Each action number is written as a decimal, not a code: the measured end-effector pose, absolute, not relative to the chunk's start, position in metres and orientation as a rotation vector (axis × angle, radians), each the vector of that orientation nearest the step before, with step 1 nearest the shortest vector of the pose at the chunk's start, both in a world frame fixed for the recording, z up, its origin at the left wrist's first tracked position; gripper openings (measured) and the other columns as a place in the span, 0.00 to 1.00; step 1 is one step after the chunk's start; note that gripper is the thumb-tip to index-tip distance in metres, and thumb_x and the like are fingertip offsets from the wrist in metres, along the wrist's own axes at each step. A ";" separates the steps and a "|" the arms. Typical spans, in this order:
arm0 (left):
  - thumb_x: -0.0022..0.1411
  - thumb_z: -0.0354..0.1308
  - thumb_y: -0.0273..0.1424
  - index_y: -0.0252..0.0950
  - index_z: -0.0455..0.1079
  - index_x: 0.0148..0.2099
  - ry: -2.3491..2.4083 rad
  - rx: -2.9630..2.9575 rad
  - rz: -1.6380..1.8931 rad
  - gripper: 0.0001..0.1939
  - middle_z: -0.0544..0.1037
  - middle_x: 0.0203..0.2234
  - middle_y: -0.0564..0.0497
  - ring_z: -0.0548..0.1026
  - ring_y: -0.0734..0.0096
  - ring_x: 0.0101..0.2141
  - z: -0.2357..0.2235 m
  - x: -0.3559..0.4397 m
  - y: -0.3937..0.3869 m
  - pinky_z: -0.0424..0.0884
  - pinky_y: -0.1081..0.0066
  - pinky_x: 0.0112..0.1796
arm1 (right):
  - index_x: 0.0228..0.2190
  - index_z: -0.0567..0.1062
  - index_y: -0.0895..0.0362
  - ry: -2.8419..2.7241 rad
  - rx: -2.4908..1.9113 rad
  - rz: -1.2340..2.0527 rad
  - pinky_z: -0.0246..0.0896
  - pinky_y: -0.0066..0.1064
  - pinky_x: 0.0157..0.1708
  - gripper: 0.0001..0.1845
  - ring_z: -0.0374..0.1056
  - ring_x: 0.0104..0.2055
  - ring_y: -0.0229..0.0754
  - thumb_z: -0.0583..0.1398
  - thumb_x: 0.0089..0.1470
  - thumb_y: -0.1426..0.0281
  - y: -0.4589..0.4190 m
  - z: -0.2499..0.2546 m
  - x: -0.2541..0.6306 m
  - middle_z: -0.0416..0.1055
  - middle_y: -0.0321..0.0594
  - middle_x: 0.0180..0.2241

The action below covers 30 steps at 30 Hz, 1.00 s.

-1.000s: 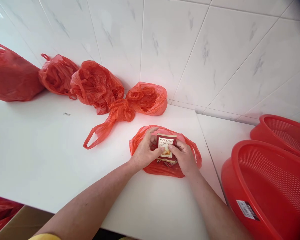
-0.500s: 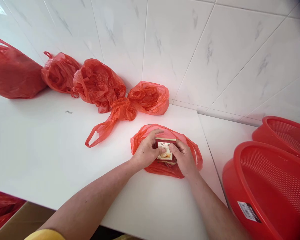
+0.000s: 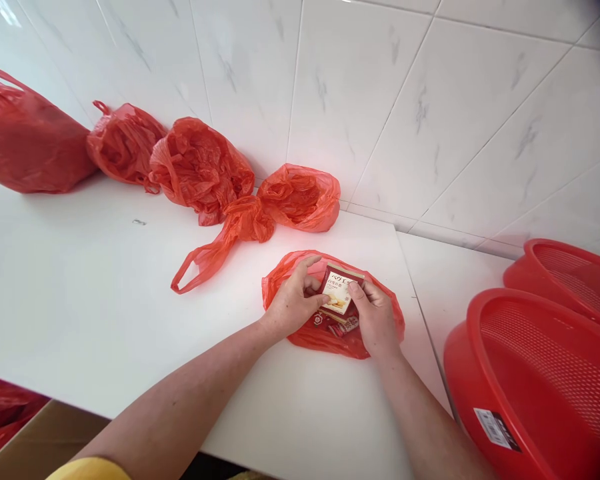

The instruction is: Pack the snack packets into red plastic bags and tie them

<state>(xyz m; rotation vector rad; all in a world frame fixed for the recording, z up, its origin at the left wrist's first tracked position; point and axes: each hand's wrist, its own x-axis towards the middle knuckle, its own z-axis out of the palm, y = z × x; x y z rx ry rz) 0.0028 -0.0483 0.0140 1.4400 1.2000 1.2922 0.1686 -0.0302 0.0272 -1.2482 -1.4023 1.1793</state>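
Over an open red plastic bag [image 3: 310,341], I hold a dark red snack packet [image 3: 336,287] with a cream label and a picture of biscuits. My right hand [image 3: 379,320] pinches its right side, thumb on top. At its left edge, my left hand [image 3: 293,300] grips with the thumb over the label, while the index finger stretches out. Inside the bag, below the packet, lie more wrapped snacks, among them a small red and white wrapper [image 3: 347,326]. My hands partly cover the bag's rim.
Several red plastic bags [image 3: 200,170] stand along the tiled wall, and a bag handle [image 3: 195,267] trails onto the white table [image 3: 80,280]. Red perforated baskets [image 3: 480,333] occupy the right side. At lower left, a cardboard box [image 3: 55,433] sits below the table edge beside more red plastic.
The packet has tilted and shifted slightly right, showing more of its label. The small wrapper beneath it in the bag now shows more clearly. Both hands remain at the packet.
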 end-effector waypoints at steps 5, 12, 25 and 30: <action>0.54 0.57 0.25 0.45 0.52 0.60 1.198 1.406 1.275 0.32 0.67 0.23 0.59 0.69 0.75 0.25 0.017 0.002 -0.048 0.67 0.72 0.29 | 0.32 0.74 0.52 -1.430 -1.213 1.200 0.68 0.33 0.26 0.15 0.71 0.29 0.44 0.58 0.52 0.54 -0.031 0.030 0.168 0.74 0.37 0.28; 0.54 0.57 0.25 0.44 0.57 0.56 1.208 1.406 1.292 0.27 0.62 0.21 0.60 0.65 0.76 0.23 0.028 0.002 -0.052 0.64 0.73 0.28 | 0.37 0.75 0.51 -1.581 -1.148 1.216 0.70 0.36 0.31 0.17 0.73 0.34 0.46 0.55 0.55 0.53 -0.033 0.030 0.168 0.76 0.39 0.35; 0.57 0.58 0.30 0.42 0.48 0.62 1.105 1.293 1.375 0.34 0.75 0.35 0.50 0.75 0.68 0.36 0.024 0.004 -0.053 0.71 0.65 0.38 | 0.41 0.75 0.51 -1.799 -1.122 1.087 0.69 0.38 0.36 0.15 0.72 0.38 0.46 0.57 0.55 0.59 -0.032 0.027 0.166 0.76 0.38 0.36; 0.56 0.57 0.26 0.43 0.53 0.59 1.116 1.320 1.406 0.30 0.74 0.29 0.55 0.74 0.71 0.31 0.024 0.002 -0.051 0.71 0.67 0.36 | 0.39 0.75 0.50 -1.838 -1.159 1.003 0.66 0.36 0.28 0.15 0.71 0.32 0.45 0.58 0.53 0.58 -0.034 0.028 0.164 0.75 0.37 0.31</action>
